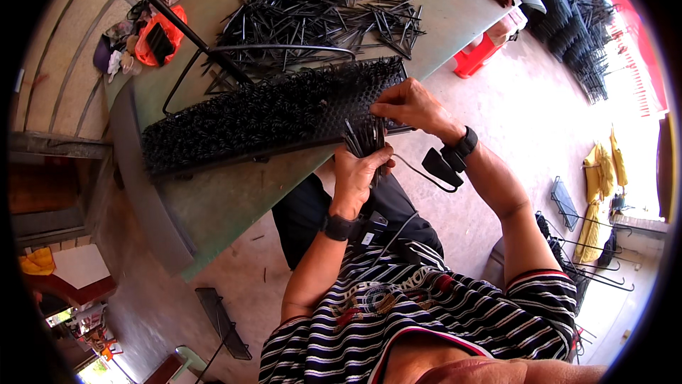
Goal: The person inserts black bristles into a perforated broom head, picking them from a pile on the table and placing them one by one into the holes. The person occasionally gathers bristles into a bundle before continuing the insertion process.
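One view, head camera, looking down. Item: our left hand, grip pressed together around a bundle of black pins, held upright just below the near edge of the brush board. Item: our right hand, fingertips pinched at the board's right end, apparently on a single pin, though the pin itself is too small for us to tell. Item: brush board, long, black, densely studded, lying slantwise on the green tabletop, its right end overhanging the edge towards us. Item: loose heap of black pins on the far side of the tabletop, well apart from our hands. Item: curved black bar between heap and board.

Handling note, as we judge it: keep the bundle close under the working end so each pin travels little; seat each pin square to the board; hold the bundle firmly so none slip to the floor.
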`<act>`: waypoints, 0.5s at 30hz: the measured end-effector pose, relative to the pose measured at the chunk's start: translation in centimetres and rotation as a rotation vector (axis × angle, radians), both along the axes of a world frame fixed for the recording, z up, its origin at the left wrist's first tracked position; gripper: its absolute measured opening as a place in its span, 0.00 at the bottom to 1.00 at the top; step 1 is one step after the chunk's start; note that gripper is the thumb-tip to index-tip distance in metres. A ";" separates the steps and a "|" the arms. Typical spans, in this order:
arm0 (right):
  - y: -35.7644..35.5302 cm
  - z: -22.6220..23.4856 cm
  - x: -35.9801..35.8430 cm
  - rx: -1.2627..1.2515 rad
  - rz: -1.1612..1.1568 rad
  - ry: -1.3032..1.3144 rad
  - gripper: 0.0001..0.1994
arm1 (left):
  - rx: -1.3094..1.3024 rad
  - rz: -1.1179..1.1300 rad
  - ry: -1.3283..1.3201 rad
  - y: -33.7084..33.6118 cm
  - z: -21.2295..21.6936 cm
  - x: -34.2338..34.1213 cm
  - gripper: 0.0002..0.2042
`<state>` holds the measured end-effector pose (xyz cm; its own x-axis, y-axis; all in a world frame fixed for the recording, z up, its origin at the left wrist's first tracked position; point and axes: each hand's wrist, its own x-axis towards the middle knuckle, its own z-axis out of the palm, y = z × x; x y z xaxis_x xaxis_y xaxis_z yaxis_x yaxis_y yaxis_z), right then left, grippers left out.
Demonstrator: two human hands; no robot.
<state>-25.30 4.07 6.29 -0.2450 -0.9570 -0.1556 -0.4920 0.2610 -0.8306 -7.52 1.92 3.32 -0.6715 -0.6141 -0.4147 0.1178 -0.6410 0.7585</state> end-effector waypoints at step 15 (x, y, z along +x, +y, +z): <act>-0.3 -0.9 -0.3 -0.705 -0.396 0.278 0.04 | 0.084 0.071 0.070 0.2 -1.4 0.0 0.08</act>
<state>-25.55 3.76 5.41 -0.5229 -0.6432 0.5594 -0.6835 -0.0757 -0.7260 -7.53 2.13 1.87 -0.6565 -0.6260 -0.4208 0.2156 -0.6903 0.6906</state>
